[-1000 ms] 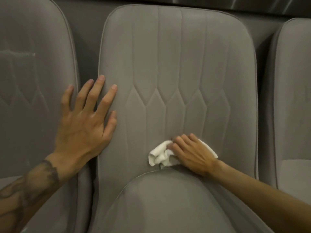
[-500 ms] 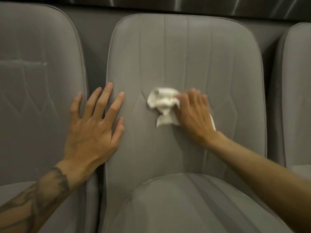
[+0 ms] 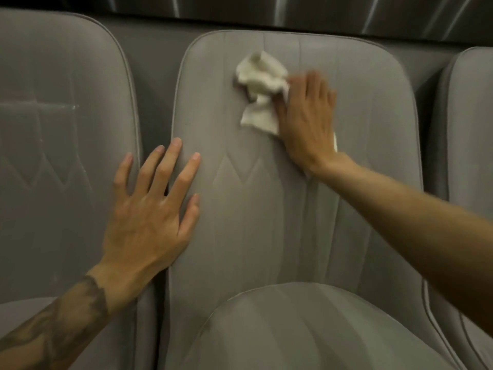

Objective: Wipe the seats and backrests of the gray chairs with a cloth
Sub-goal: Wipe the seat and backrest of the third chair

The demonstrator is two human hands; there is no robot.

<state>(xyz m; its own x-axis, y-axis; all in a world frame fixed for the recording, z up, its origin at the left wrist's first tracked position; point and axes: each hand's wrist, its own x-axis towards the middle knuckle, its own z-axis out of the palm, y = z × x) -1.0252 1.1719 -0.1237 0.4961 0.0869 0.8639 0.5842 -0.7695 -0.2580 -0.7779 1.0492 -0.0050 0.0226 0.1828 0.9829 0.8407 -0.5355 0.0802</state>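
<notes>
Head view. Entry: cloth (image 3: 260, 84), white and crumpled, pressed to the upper part of the middle chair's backrest (image 3: 266, 222), just under the top edge.

Step in hand, as judged: wiping the backrest, top band.

Handling notes, as judged:
- Much of the cloth is bunched loose outside the palm. Folding it flatter under the hand would likely put more of it in contact with the upholstery.
- Even pressure through the whole palm, with overlapping passes from one piped edge to the other, should leave no strip missed.
- The stitched grooves lower down probably call for the cloth to follow the seams.
- The seat (image 3: 306, 329) below is best left until the backrest is covered.

Position relative to the hands:
- Right hand (image 3: 306, 121): lies flat over the cloth's right portion, fingers extended and pointing up, pressing, not clutching. The fingertips are blurred and the thumb's placement cannot be told. The cloth spills out above and to the left of this hand, and a thin sliver shows at its outer edge.
- Left hand (image 3: 149, 209): spread wide, holding nothing, braced across the gap between the left chair (image 3: 53, 156) and the backrest's left edge. It sits lower than the cloth and well apart from it.

Surroundings: the right chair (image 3: 469, 156) is partly in view, with neither hand on it.
</notes>
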